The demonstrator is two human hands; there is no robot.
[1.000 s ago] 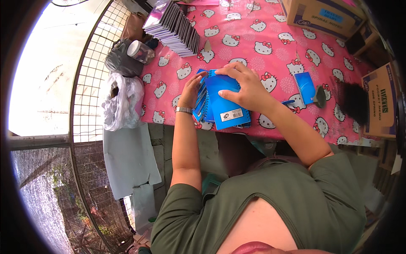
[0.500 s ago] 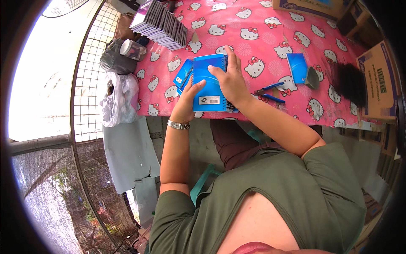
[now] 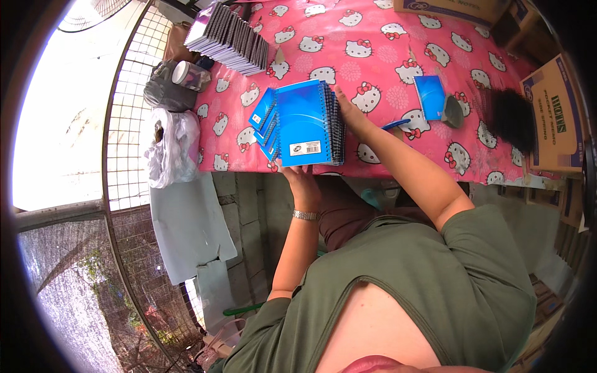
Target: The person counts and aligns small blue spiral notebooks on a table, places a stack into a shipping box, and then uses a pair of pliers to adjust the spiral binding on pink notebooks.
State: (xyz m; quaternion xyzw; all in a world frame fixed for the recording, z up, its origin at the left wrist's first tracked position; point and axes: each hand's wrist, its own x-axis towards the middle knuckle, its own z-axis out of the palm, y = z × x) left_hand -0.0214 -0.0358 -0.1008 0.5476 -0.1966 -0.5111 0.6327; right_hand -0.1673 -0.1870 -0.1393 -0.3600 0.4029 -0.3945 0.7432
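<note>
A pile of blue notebooks is sitting nr the pink bench's front edge. L hand is touching its btm edge, R hand its R side; fingers mostly hiding, can't tell if they're pinching.

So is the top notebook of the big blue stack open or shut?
Shut: the top notebook shows one unbroken blue cover, its white label facing up.

A white plastic bag sat at the left edge of the pink tablecloth, just beside a dark bundle — 1 white-lidded jar lay tilted against it. Wire mesh stood farther left. At right, 1 brown carton stood near a fuzzy black object.
</note>
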